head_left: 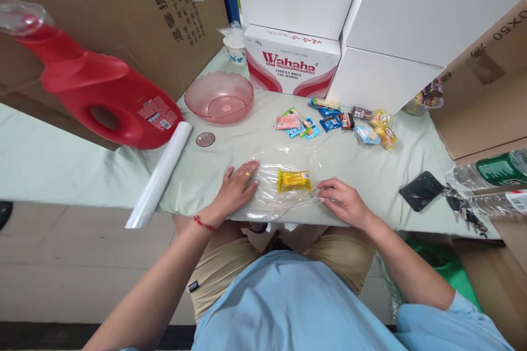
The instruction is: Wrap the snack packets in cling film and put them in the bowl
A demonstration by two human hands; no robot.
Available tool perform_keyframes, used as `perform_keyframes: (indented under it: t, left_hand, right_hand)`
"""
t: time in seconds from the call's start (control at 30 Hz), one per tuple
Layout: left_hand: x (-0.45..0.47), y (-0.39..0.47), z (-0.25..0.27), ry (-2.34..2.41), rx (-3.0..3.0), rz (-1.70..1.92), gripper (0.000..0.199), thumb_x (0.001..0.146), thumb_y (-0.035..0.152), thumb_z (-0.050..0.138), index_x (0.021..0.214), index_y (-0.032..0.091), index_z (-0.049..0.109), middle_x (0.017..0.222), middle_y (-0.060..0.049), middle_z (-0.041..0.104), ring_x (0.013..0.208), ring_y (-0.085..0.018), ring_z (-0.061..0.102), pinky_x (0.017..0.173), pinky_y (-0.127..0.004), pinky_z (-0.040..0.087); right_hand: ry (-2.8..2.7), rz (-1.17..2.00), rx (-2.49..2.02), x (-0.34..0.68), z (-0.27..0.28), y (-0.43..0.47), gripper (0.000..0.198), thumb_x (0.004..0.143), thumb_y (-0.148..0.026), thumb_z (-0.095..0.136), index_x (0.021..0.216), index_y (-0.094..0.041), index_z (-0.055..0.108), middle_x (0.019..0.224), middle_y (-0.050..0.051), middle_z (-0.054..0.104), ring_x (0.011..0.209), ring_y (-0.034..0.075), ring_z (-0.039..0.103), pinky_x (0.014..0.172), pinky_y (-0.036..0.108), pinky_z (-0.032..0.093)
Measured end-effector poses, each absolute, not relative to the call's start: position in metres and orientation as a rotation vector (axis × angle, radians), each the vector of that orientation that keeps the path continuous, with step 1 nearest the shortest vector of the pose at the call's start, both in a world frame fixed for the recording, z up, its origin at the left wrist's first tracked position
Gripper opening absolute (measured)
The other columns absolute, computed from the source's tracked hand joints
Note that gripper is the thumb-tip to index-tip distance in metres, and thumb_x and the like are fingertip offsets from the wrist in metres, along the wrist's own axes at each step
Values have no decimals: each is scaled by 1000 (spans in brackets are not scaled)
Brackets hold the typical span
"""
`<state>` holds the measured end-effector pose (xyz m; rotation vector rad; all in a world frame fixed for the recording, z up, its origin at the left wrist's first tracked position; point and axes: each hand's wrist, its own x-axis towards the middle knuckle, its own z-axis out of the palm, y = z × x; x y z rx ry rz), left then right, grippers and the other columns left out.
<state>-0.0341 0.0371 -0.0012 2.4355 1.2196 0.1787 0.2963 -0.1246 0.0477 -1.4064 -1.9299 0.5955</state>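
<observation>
A yellow-wrapped snack (295, 181) lies on a sheet of clear plastic film (269, 202) spread near the table's front edge. My left hand (237, 188) rests flat on the film's left side, fingers stretched and apart. At the right edge, my right hand (342, 201) has its thumb and fingertips drawn together on the film, just beside the snack. Behind the film are small packaged snacks, among them a pink packet (287, 122), a blue packet (330, 123) and a yellow packet (386, 135).
A white roll (160, 175), red jug (111, 93), pink bowl (219, 115) and round brown lid (205, 139) stand or lie left. The Wahaba-style white-and-red carton (293, 63) stands behind. At right are a black wallet (420, 191), keys (463, 208) and plastic bottles (498, 170).
</observation>
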Motion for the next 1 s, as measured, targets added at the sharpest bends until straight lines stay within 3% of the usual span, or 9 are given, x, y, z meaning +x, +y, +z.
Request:
perform_keyframes:
  t: [0.17,0.3,0.43,0.53,0.63,0.67,0.87,1.0]
  left_hand:
    - [-48,43,7,1179,2525,371,57,96,26,43,150,23,59,176,-7,31,161,-29,32,127,-53,37]
    - [-56,32,18,889,2595,403,64,82,7,42,134,30,70,165,0,51,162,-24,29,133,-55,25]
    - [-65,23,21,577,2507,249,80,71,4,48,146,28,58,158,-2,59,160,-23,35,135,-58,14]
    - [-68,25,15,608,2429,234,67,80,12,55,146,26,57,155,-7,62,155,-27,44,133,-60,18]
    - [-65,30,7,756,2361,340,28,97,32,54,119,26,70,131,-7,76,139,-27,60,129,-59,27]
    - [-63,32,6,807,2327,389,25,100,38,52,109,25,71,123,-6,79,133,-26,65,128,-57,30]
    - [-37,34,6,1065,2120,607,41,103,48,41,76,24,61,90,-4,77,89,-20,69,120,-47,40]
    - [-21,36,9,1269,2049,610,50,103,50,36,63,25,52,68,-4,65,75,-20,61,92,-37,50]
  right_hand:
    - [-1811,732,-1409,300,53,-94,30,104,-45,59,98,-24,79,105,8,76,94,20,73,83,33,58]
    - [-1685,858,-1505,303,51,-76,35,98,-53,64,93,-21,79,92,7,75,80,19,69,71,29,54]
    - [-1456,1095,-1589,308,48,-64,43,89,-61,71,91,-18,76,73,2,69,63,15,61,61,27,50]
    - [-1311,1228,-1586,312,46,-58,45,81,-62,77,89,-18,75,68,0,67,59,14,59,61,27,50]
    - [-1188,1294,-1608,313,43,-54,47,74,-64,80,84,-19,72,64,-2,65,56,13,58,57,26,48]
    - [-1159,1308,-1621,314,42,-53,48,73,-65,81,84,-19,71,63,-2,65,55,13,58,56,26,46]
    - [-1183,1312,-1683,315,38,-53,50,77,-68,75,76,-20,65,52,-5,56,45,10,45,48,25,36]
    - [-1222,1258,-1744,320,32,-53,53,76,-71,73,81,-19,68,51,-7,51,44,10,40,47,26,31]
